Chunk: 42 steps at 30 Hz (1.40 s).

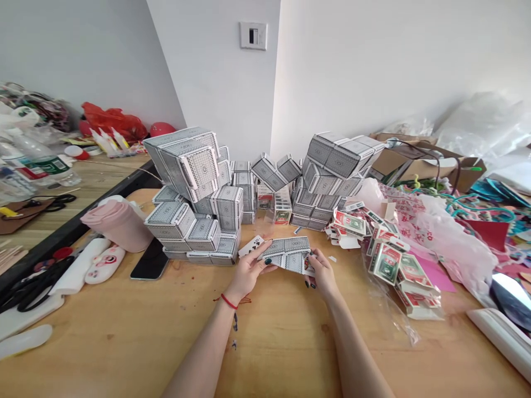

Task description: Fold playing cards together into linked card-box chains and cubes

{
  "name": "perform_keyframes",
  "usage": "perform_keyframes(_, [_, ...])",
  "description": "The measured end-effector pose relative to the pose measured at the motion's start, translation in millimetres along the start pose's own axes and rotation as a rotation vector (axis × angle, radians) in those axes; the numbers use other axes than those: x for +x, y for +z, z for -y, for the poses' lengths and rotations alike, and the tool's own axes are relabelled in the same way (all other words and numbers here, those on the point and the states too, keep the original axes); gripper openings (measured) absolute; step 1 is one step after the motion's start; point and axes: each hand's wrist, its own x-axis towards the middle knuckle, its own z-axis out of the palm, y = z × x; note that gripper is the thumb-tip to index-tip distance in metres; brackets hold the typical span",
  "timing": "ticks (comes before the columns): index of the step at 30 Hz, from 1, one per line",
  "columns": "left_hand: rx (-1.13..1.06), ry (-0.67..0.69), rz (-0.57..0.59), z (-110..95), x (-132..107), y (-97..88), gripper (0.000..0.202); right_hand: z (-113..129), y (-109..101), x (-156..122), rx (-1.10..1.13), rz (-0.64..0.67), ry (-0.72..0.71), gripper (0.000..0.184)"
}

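Both my hands hold a small spread of grey-backed playing cards just above the wooden table. My left hand, with a red string at its wrist, pinches the left end of the cards. My right hand grips their right end with curled fingers. A face-up card lies just left of the spread. Behind the hands stand stacks of grey card decks, with a second stack of decks to the right.
Flattened red-and-white card boxes spill from a clear plastic bag at the right. A black phone, a pink roll and scissors lie at the left. A cardboard box and coloured clutter fill the far right.
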Motion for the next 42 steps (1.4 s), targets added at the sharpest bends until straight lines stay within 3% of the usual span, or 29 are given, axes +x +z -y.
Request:
perform_keyframes(9, [-0.059, -0.025, 0.000, 2.4, 0.7, -0.9, 0.049, 3.3, 5.3, -3.1, -0.071, 0.022, 0.000, 0.043])
perform_keyframes(24, [-0.096, 0.037, 0.040, -2.4, 1.1, 0.1, 0.045, 6.4, 7.9, -3.7, 0.030, 0.038, -0.020, 0.042])
perform_keyframes(27, [-0.100, 0.102, 0.011, -4.2, 2.1, 1.7, 0.050, 7.1, 13.6, -6.4, 0.118, 0.136, 0.070, 0.039])
perform_keyframes(31, [-0.172, 0.171, -0.120, -5.7, 2.3, 8.5, 0.061, 5.3, 23.4, -11.5, 0.261, 0.299, 0.180, 0.039])
perform_keyframes(37, [-0.540, 0.177, -0.262, -12.6, 3.8, 12.7, 0.045, 0.8, 33.6, -17.7, 0.286, 0.551, 0.352, 0.031])
perform_keyframes(42, [-0.700, 0.091, -0.386, -13.1, 7.1, 11.5, 0.025, -8.5, 43.6, -25.3, 0.226, 0.749, 0.529, 0.030])
